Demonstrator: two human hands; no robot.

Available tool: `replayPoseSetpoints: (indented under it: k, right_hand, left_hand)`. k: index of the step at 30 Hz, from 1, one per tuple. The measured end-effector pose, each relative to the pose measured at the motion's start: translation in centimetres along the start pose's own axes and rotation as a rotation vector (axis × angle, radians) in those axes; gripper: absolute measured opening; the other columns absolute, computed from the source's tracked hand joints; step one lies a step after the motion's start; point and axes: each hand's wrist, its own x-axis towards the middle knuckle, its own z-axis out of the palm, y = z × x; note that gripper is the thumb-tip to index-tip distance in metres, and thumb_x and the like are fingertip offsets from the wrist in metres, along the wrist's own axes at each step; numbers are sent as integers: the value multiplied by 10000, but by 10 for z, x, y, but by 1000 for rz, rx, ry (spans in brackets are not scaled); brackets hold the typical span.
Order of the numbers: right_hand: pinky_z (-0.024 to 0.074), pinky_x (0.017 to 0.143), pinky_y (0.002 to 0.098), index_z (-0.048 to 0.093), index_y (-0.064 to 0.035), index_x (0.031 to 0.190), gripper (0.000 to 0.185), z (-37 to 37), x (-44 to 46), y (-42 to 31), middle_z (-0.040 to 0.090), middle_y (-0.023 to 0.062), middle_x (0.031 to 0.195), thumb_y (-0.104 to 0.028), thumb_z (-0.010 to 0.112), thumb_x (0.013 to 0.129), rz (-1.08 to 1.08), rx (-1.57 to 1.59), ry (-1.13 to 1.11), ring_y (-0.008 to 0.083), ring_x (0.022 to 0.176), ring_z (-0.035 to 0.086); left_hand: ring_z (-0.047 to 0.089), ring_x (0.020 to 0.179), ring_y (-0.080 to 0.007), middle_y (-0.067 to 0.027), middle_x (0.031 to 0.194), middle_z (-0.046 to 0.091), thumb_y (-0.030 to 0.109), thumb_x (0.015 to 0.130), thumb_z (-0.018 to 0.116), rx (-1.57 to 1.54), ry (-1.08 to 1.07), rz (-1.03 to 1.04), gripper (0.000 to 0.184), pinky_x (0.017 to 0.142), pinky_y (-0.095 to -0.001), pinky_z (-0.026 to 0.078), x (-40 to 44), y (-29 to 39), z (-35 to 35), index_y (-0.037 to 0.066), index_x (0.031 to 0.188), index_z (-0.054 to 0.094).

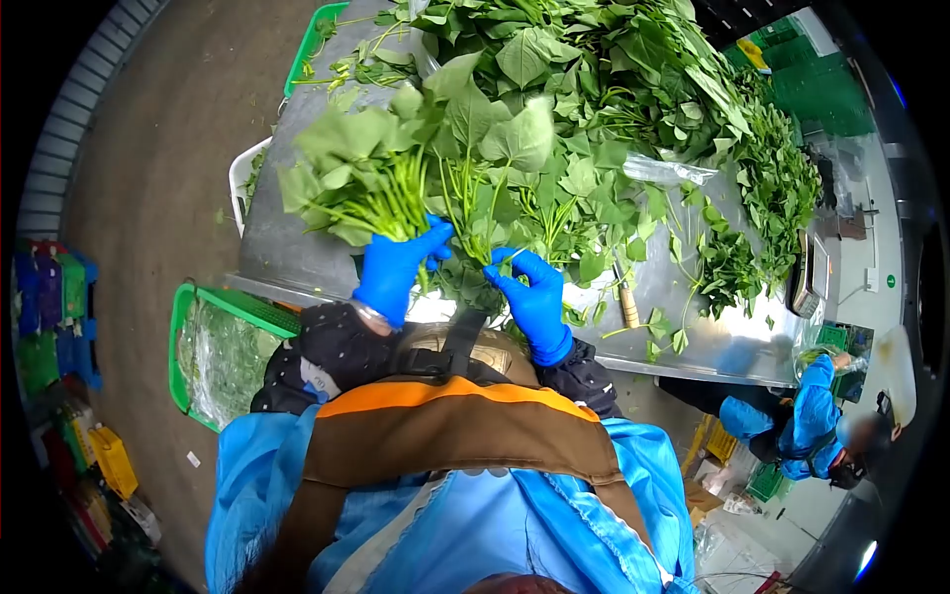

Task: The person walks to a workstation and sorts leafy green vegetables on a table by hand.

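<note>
My left hand (pixel 401 262), in a blue glove, is closed around the stems of a bunch of leafy greens (pixel 381 193), whose leaves point up and away from me. Just right of it, my right hand (pixel 529 292), also gloved in blue, pinches at the stems of more leafy greens (pixel 490 148). Both hands are over the near edge of a metal table (pixel 287 233). Beyond them a large heap of greens (pixel 604 79) covers the far part of the table. The stem ends between the hands are partly hidden.
A green crate (pixel 183 346) lined with plastic stands at the lower left. On the table lie a wooden-handled tool (pixel 628 302), a plastic bag (pixel 668 170) and a scale (pixel 811 272). Another person in blue (pixel 811 426) is at the right end.
</note>
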Motion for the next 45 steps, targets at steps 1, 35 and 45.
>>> replayPoseSetpoints:
  k: [1,35,45]
  right_hand:
    - [357,491,262,650,-69,868,212,1,-1,5,500,32,611,-101,706,665,-25,-6,-26,135,518,428]
    - [448,760,379,545,-89,1111,574,-71,16,5,589,126,1041,-191,740,581,-162,-799,-561,298,906,568]
    - [453,636,353,603,-71,935,293,12,48,-33,612,122,833,-294,637,747,-286,-525,-384,281,736,581]
  left_hand:
    - [555,604,-111,-29,725,583,151,759,658,19,-26,-17,186,516,-225,408,3,-1,2,23,875,588]
    - [391,545,-73,-4,680,473,215,874,525,-576,3,-50,259,480,-198,326,41,44,-62,5,1024,543]
    - [392,537,-73,12,622,443,183,866,537,-471,9,-164,218,494,-200,311,21,44,-11,4,986,568]
